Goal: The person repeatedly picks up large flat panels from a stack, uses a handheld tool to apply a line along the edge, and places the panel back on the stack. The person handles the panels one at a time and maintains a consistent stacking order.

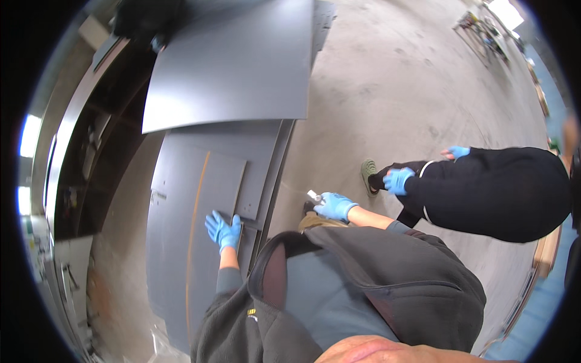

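My left hand (223, 230), in a blue glove, rests with fingers spread on a grey flat panel (221, 187) at the edge of a stack. A thin tan strip (195, 224) runs lengthwise beside it. To the right, past the stack's edge, my right hand (334, 207), also blue-gloved, is closed around a small white object (313, 195) whose kind I cannot make out. At the far end, a large grey sheet (236, 66) lies raised or tilted over the stack, partly covering it.
On the right a person in black (484, 193) with blue gloves stands bent over close by. A dark figure (145, 21) is at the sheet's far left corner. Left of the stack is a long dark machine (109, 133). A wheeled frame (481, 36) stands at the far right.
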### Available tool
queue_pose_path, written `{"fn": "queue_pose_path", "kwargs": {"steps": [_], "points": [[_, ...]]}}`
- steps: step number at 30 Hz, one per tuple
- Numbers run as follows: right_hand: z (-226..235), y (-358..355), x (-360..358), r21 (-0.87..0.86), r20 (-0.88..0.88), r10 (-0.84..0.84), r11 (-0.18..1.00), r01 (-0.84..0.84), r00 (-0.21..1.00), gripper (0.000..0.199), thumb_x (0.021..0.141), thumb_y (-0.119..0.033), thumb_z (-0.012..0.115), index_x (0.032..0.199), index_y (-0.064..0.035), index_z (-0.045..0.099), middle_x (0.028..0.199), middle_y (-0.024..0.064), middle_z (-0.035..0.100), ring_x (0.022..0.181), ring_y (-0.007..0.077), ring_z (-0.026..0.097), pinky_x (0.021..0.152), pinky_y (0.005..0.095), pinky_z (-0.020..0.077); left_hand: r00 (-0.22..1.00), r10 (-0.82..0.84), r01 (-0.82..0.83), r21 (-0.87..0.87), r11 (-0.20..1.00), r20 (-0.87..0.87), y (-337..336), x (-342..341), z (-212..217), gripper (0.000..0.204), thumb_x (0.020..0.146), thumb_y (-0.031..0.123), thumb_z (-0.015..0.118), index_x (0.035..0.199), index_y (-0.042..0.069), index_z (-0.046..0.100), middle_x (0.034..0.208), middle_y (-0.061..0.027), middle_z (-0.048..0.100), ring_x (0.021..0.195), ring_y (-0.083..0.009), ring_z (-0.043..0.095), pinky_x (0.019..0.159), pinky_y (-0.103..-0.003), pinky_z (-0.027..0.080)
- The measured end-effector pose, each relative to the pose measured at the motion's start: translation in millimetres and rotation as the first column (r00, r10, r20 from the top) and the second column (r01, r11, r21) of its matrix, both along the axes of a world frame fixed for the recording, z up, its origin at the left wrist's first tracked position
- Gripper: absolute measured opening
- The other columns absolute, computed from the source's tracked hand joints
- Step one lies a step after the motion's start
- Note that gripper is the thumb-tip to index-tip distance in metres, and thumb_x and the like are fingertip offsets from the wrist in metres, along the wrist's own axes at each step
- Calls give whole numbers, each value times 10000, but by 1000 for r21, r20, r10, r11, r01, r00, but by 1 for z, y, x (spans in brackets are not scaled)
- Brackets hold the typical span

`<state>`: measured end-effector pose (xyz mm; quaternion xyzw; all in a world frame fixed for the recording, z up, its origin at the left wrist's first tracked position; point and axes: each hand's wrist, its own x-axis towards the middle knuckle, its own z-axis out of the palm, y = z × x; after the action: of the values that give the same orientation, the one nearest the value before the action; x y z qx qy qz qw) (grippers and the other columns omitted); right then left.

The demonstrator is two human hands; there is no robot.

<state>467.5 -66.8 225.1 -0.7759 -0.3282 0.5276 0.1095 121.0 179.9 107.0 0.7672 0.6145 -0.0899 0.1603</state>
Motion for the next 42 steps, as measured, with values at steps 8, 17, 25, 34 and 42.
{"fn": "queue_pose_path", "kwargs": {"steps": [8, 17, 25, 34, 42], "points": [[-24, 1, 13, -38, 69, 132, 991, -130, 989, 438, 927, -433, 664, 1071, -21, 702, 1043, 228, 760, 1018, 410, 727, 913, 487, 545, 993, -37, 35, -20, 999, -111, -5, 14, 11, 1173, 861, 559, 763, 1727, 82, 132, 1771, -275, 137, 1642, -472, 108, 1332, -534, 116], [-27, 24, 8, -51, 20, 206, 978, -205, 978, 448, 888, -434, 690, 1094, -37, 708, 1107, 235, 749, 1074, 409, 712, 923, 475, 534, 996, -75, 79, 57, 995, -57, -14, 12, 29, 1123, 876, 541, 743, 1711, 43, 180, 1759, -272, 191, 1635, -478, 136, 1332, -538, 119], [-21, 48, -7, -80, 18, 217, 973, -215, 976, 437, 872, -444, 677, 1052, -46, 695, 1069, 219, 755, 1039, 408, 714, 901, 477, 534, 997, -65, 67, 61, 996, -44, -20, 6, 25, 1101, 902, 548, 719, 1709, 31, 177, 1770, -249, 174, 1640, -454, 136, 1337, -531, 111], [-21, 64, -15, -107, -25, 230, 967, -231, 973, 468, 877, -450, 695, 1117, -48, 704, 1086, 199, 749, 1040, 374, 709, 907, 466, 532, 997, -62, 66, 67, 996, -49, -26, 0, 24, 1131, 887, 556, 730, 1702, 5, 171, 1767, -247, 185, 1642, -447, 140, 1339, -529, 111], [-28, 78, -19, -152, -12, 291, 945, -289, 957, 441, 906, -451, 672, 1102, -56, 687, 1007, 157, 745, 929, 309, 713, 841, 428, 526, 998, -51, 53, 65, 996, -30, -38, -5, 31, 1122, 896, 533, 731, 1701, -4, 164, 1770, -254, 163, 1644, -446, 127, 1338, -535, 101]]}}
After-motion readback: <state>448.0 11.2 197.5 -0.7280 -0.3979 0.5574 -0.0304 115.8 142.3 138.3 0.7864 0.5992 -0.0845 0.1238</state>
